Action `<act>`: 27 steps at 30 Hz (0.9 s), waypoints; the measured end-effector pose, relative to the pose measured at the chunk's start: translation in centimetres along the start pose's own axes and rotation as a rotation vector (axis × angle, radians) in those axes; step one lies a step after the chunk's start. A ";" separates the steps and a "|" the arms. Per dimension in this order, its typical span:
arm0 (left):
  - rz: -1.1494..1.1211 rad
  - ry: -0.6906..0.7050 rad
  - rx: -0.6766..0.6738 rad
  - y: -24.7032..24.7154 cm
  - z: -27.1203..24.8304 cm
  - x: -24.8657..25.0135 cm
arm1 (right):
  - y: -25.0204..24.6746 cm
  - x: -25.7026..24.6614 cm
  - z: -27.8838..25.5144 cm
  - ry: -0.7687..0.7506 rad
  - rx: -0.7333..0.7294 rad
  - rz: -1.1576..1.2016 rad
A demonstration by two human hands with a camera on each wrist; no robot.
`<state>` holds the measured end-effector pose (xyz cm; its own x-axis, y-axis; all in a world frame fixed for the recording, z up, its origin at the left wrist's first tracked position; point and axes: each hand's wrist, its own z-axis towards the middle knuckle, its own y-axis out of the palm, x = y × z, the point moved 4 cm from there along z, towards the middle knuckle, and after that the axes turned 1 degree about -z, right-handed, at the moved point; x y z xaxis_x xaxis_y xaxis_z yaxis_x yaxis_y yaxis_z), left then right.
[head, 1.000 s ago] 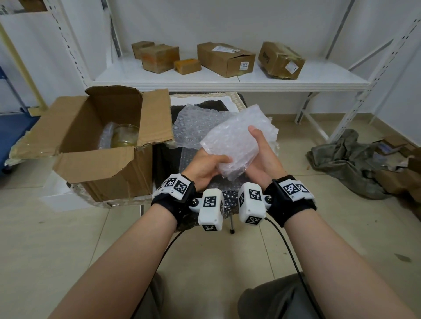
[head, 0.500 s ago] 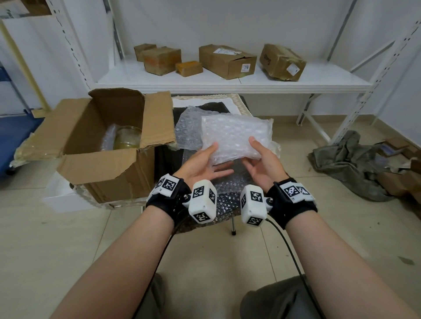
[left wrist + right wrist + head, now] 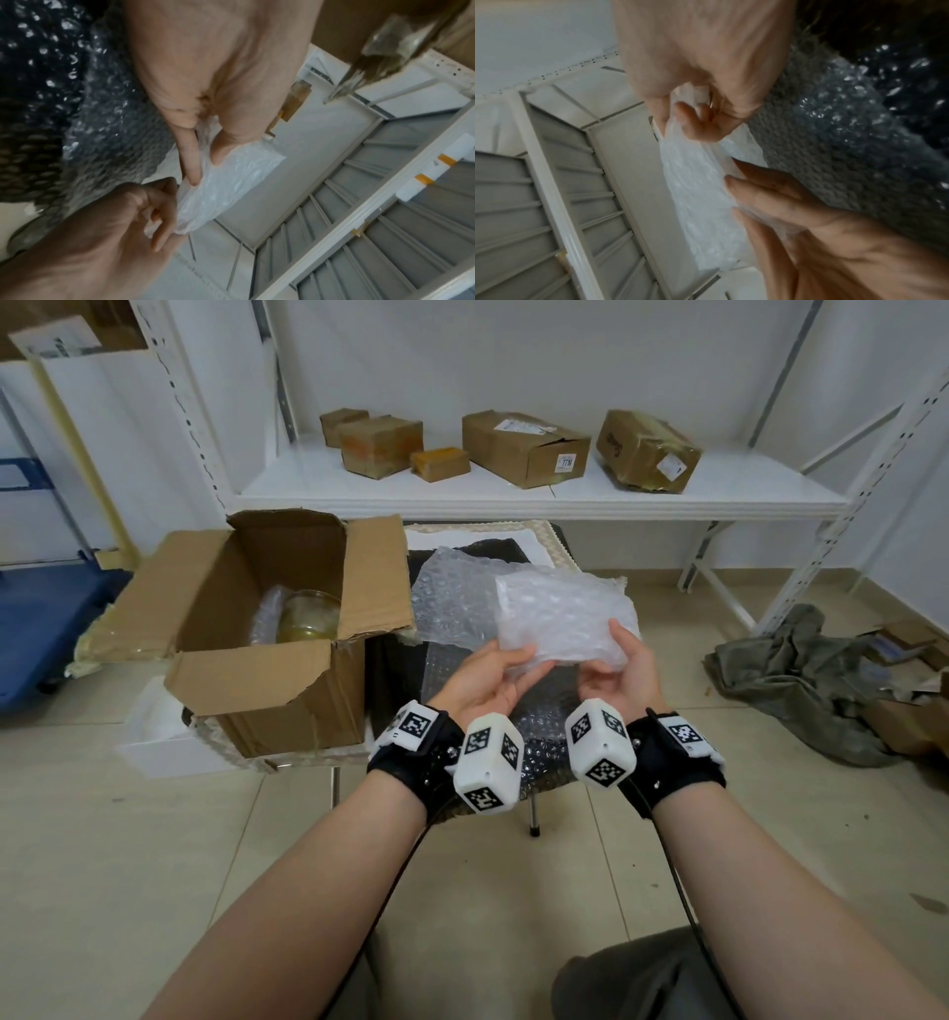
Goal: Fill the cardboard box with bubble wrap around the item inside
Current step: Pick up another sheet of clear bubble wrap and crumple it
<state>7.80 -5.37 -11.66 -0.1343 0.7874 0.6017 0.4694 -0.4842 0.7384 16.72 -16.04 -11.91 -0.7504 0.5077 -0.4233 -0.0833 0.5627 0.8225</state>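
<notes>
Above the low stool, approx. mid-frame in the head view, a folded piece of bubble wrap (image 3: 562, 621) is held up between both hands. Its near left corner is pinched by the left hand (image 3: 485, 677) btwn thumb and fingers; its right end is gripped by the right hand (image 3: 619, 667), fingers curled round the edge. The wrap's long axis runs left-right, i.e. across the body.

The cardboard box (image 3: 267, 629) sits to the left of the hands and a little further away, flaps open, with a glass jar (image 3: 308, 616) inside towards the back and some wrap already beside it. The left hand is the nearer one to the box.

The next move is judged to be a carry leftward, w/ the wrap probably turned so it slips down beside the jar. More wrap (image 3: 452, 588) is left lying on the stool.
</notes>
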 end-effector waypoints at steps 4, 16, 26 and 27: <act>0.057 0.005 0.012 2.6 -0.8 0.3 | 0.4 -0.8 -0.8 -0.058 -0.029 0.137; 0.415 0.182 0.026 3.5 -8.9 16.1 | 12.3 2.4 -3.4 -0.109 -0.369 -0.212; 0.842 0.289 0.366 -5.5 -13.2 27.1 | 20.0 8.6 -2.8 -0.283 -0.368 -0.914; 0.927 0.308 0.376 -5.8 -13.6 27.5 | 20.3 9.2 -2.5 -0.316 -0.358 -1.007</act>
<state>-10.42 13.87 4.74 0.2254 0.0111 0.9742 0.7363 -0.6567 -0.1629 6.46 -1.59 1.85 -0.0374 0.0970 -0.9946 -0.7825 0.6162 0.0895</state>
